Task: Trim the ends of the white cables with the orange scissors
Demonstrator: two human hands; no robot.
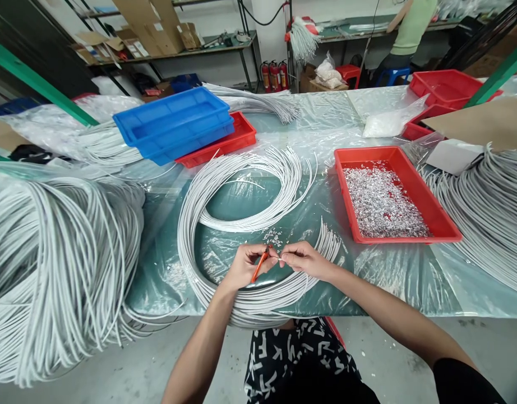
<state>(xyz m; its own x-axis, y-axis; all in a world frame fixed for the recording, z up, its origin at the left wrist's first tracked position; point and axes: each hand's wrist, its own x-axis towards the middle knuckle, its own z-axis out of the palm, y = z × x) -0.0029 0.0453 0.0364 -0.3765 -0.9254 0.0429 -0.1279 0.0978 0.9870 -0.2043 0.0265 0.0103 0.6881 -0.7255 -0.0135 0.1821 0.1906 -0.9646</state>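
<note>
My left hand [247, 267] is closed around orange-handled pliers [259, 268], whose jaws point away from me. Beside it, almost touching, my right hand [303, 260] pinches the end of a thin white cable; the very tip between the fingertips is too small to make out. Both hands are above the near part of a large coil of white cables [186, 224] on the table. Just beyond my fingers lie scattered small shiny pieces [273, 235]. To the right, a red tray [441, 216] holds a heap of similar small silvery pieces [382, 202].
A thick cable bundle [73, 264] hangs over the table's left edge; another bundle [489, 207] lies at the right. Stacked blue trays [174, 115] rest on a red tray [244, 132]. A green post [40, 81] slants at the left. A person [414, 28] sits far back.
</note>
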